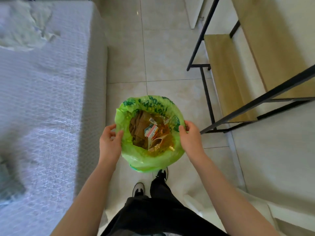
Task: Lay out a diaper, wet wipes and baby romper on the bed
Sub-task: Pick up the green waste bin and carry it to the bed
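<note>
Pale shiny tiles cover the floor [163,53] of this small room, and a person stands on them between a bed [42,108] on one side and a black metal rack with wooden shelves [228,77] on the other. Only one camera looks down, from the person's head. Both hands are out in front at a bin lined with a green plastic bag [150,159]. The left hand [110,142] has its thumb and fingers pinching the bag's edge on the bed side. The right hand [191,135] curls over the edge on the rack side and holds it too. Inside the bin I see brown paper and some red and white wrappers [150,132]. The bed has a white bumpy cover. Far up on it lies a soft pale green cloth [22,26], all crumpled. It may be the baby romper, but it is too blurry to say. I cannot see a diaper or wet wipes anywhere. I think a romper and a diaper would be light and floppy, so it is best to take them by an edge and spread them flat. A pack of wipes would be squashy and a bit slippery, so hold it around the middle. The bin sits right in front of the person's shoes [139,189], and both hands are busy with it, so they must let go first.
</note>
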A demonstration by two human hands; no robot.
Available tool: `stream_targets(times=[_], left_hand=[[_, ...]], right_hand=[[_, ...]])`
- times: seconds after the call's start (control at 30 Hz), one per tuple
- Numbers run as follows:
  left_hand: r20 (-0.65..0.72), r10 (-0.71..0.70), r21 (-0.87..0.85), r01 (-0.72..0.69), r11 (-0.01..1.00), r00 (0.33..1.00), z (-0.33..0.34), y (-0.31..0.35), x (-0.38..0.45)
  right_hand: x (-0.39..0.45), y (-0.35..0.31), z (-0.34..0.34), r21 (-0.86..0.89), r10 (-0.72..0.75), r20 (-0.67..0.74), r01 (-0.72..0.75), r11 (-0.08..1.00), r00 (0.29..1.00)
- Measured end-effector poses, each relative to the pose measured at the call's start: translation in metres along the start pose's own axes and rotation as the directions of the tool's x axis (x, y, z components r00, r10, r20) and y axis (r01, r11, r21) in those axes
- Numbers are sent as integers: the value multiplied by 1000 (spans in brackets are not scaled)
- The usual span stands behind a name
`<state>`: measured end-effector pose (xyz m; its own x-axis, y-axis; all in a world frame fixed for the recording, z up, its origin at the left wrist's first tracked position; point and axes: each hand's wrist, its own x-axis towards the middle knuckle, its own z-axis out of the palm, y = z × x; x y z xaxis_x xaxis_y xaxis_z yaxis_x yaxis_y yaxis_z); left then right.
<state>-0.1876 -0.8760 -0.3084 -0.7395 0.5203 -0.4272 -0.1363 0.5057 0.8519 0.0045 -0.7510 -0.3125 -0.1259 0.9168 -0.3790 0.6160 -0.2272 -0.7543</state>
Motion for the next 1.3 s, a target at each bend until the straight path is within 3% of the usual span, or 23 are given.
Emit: stream_targets(times=[0.47, 1.0, 1.3], left_hand=[[-107, -14, -85, 5, 996, 994, 57, 73, 83], [-81, 56, -31, -58, 998, 995, 100, 205, 307], [-122, 27, -20, -30, 999, 992, 137, 265, 414]], right_hand=[[135, -75, -16, 5, -35, 73, 35, 999, 997], [329, -224, 29, 31, 7, 19, -7, 999, 1000], [444, -296, 42, 35, 6, 79, -9, 999, 997]])
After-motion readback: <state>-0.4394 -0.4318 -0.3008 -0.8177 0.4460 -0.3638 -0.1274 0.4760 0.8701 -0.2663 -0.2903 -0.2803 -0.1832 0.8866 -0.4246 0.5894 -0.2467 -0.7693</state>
